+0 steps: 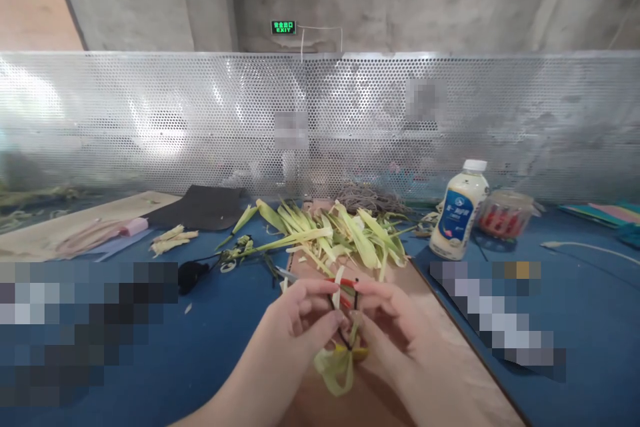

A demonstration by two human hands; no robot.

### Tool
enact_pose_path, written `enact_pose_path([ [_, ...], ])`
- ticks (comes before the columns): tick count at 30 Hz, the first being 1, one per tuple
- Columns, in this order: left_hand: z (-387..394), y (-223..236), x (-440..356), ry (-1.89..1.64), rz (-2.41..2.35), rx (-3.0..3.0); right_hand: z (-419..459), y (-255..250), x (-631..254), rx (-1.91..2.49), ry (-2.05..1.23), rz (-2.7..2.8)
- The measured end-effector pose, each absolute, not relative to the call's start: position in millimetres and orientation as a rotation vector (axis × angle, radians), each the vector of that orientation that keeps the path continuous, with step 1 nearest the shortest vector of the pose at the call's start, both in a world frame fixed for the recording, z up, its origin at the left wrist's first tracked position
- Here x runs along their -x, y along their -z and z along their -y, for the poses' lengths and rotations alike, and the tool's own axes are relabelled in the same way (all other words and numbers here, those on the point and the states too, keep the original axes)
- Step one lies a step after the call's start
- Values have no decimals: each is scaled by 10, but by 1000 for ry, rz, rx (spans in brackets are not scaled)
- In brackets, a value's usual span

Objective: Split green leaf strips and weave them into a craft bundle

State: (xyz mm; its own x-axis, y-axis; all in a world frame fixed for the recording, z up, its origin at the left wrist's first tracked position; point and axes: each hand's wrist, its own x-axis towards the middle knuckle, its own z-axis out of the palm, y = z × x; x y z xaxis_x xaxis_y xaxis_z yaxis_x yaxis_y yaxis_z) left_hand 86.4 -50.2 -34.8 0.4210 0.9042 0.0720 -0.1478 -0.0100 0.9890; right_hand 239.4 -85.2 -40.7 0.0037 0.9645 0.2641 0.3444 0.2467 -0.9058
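Note:
Both my hands meet over a brown board, close to my body, with fingers bent inward. My left hand (307,323) is closed in a pinch on a thin black cord (342,337). Facing it, my right hand (387,323) pinches a pale green corn husk strip (355,332), near the cord's other side. A looped piece of husk (336,372) hangs below the fingertips, with a yellow bit at its top. Just beyond the fingers lie red handles (345,281), perhaps of scissors, partly hidden. The fingers cover where cord and husk meet.
Loose corn husks (345,233) pile at the far end of the board (450,333). To the right stand a milk bottle (459,210) and a clear jar (505,217). Black sheet (200,207) and a dark cord bundle (193,275) lie left. A perforated metal screen (200,120) closes the back.

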Motion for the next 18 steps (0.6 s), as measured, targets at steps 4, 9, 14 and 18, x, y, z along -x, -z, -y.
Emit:
enact_pose_path([
  [4,495,369,-841,-946,-718,-1113,777,456,-2391,1233,-803,1471],
  [9,492,385,-827,-864,-678,-984,736,516,-2393,1242,-825,1452],
  [14,559,386,-825,-827,-808,-1029,822,542,-2373,1158,-821,1521],
  [18,584,415,-817,-818,-815,-1063,882,526,-2343,1078,-702,1607],
])
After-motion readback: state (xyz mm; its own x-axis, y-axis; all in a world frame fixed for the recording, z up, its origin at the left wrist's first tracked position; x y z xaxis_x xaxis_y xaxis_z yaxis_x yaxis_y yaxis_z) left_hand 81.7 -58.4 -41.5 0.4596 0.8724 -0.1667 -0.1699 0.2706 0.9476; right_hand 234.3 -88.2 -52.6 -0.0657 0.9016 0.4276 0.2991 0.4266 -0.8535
